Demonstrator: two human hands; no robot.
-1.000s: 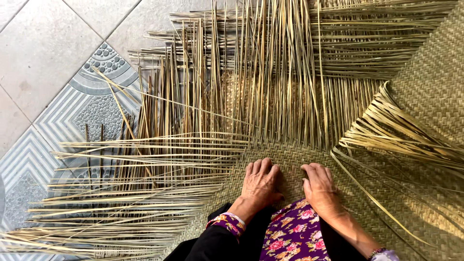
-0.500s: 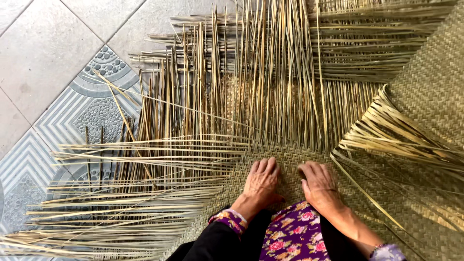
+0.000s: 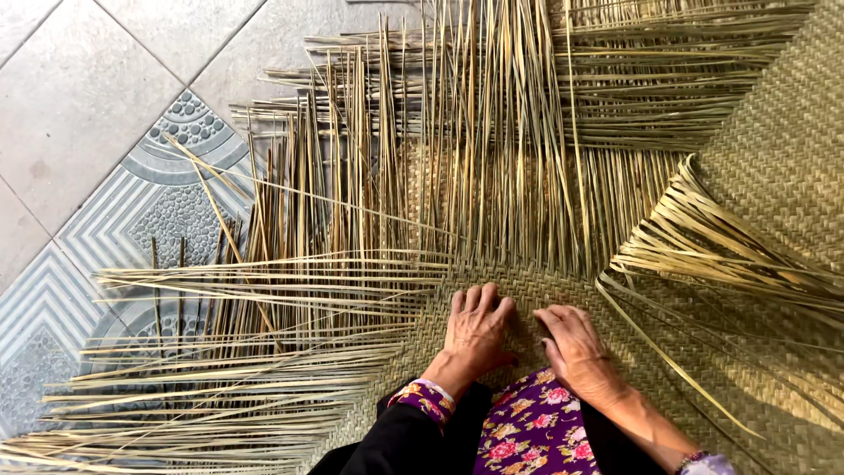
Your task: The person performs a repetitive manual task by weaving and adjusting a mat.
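floor: grey patterned tile floor (image 3: pixel 97 132), 9–11 o'clock
mat: half-woven tan straw mat (image 3: pixel 774 158), centre to 3 o'clock
strands: loose straw strands (image 3: pixel 492 158) fanning at 12 and 8 o'clock
left hand (image 3: pixel 477 330): flat on mat edge, fingers together, gripping nothing
right hand (image 3: pixel 576 347): same, fingers slightly spread
risk: pressure slips, edge weave probably loosens

A tiled floor (image 3: pixel 79 97) fills the picture from nine to twelve o'clock: plain grey tiles toward eleven, and patterned tiles (image 3: pixel 167 189) with grey-and-white chevrons and pebbled arcs toward nine. At six o'clock lies purple floral cloth (image 3: pixel 532 431), with black cloth (image 3: pixel 396 444) just beside it.
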